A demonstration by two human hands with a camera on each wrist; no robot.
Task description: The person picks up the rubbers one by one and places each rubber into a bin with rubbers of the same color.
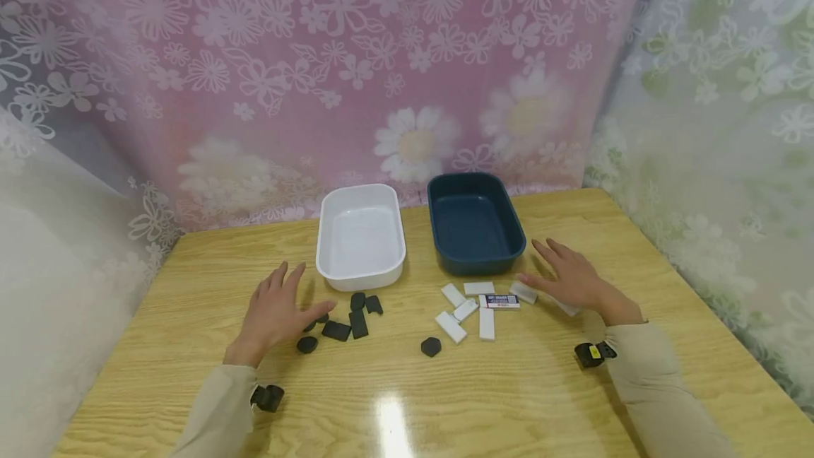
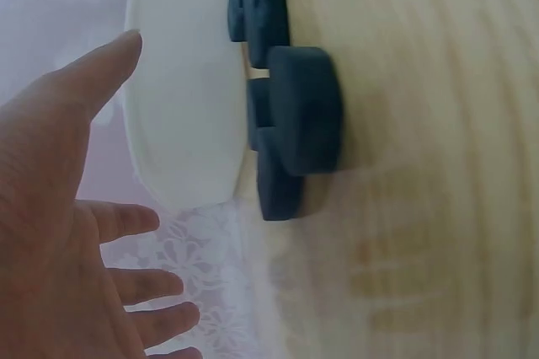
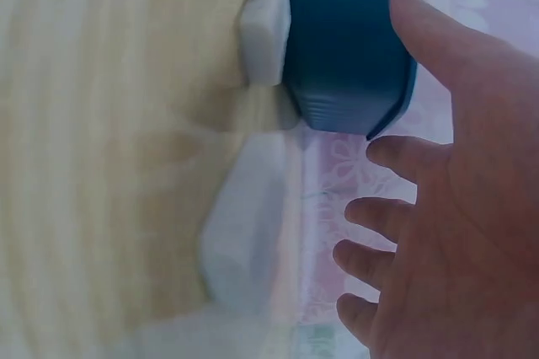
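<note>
My left hand [image 1: 273, 313] is held above the table with its fingers spread, nothing in its grasp. By its thumb lie several black blocks [image 1: 359, 324], some rectangular and some rounded; the hand partly covers one. In the left wrist view a dark rounded block [image 2: 306, 110] stands out in front. Fingers extended, my right hand [image 1: 569, 278] hovers over the right end of a group of white erasers [image 1: 451, 327]. One eraser [image 1: 499, 301] wears a dark printed sleeve, and another white eraser [image 1: 523, 292] lies under the right thumb. A lone black hexagonal block [image 1: 431, 347] sits between the groups.
Behind the black blocks stands a white tray [image 1: 361, 283]. A dark blue tray [image 1: 480, 266] stands beside it, behind the erasers. Both are on a wooden table [image 1: 343, 401], backed by a flowered curtain [image 1: 305, 90].
</note>
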